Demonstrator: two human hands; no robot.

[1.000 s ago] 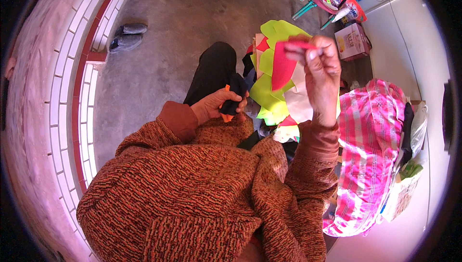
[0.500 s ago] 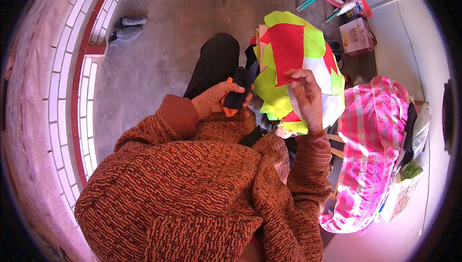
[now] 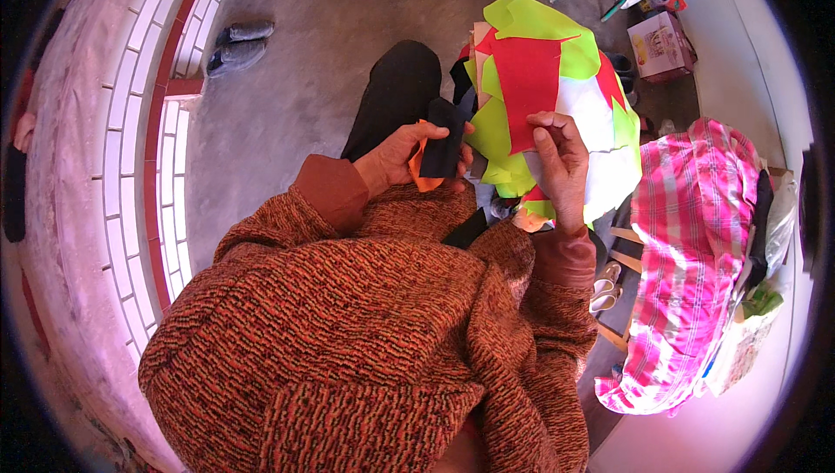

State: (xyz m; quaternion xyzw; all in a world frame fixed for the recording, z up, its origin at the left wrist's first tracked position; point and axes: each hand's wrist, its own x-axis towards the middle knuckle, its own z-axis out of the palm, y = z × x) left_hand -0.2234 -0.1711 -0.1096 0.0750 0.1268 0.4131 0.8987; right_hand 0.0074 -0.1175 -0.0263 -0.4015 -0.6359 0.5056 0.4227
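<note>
My left hand point(image 3: 409, 156) is clamped on a black piece point(image 3: 442, 149) with an orange piece point(image 3: 424, 170) beside it, over my lap. My right hand's point(image 3: 564, 164) thumb and fingertips come close together at the lower end of a red piece point(image 3: 529, 73) — I cannot tell whether they pinch it. That lies on a lime-green and white heap point(image 3: 596, 116), right of my black-clad knee point(image 3: 398, 90).

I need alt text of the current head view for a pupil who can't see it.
A person's left hand holds a black piece and an orange piece of cloth-like material; the right hand is at the lower end of a red piece on a lime-green, red and white pile. A pink checked cloth lies at right.
</note>
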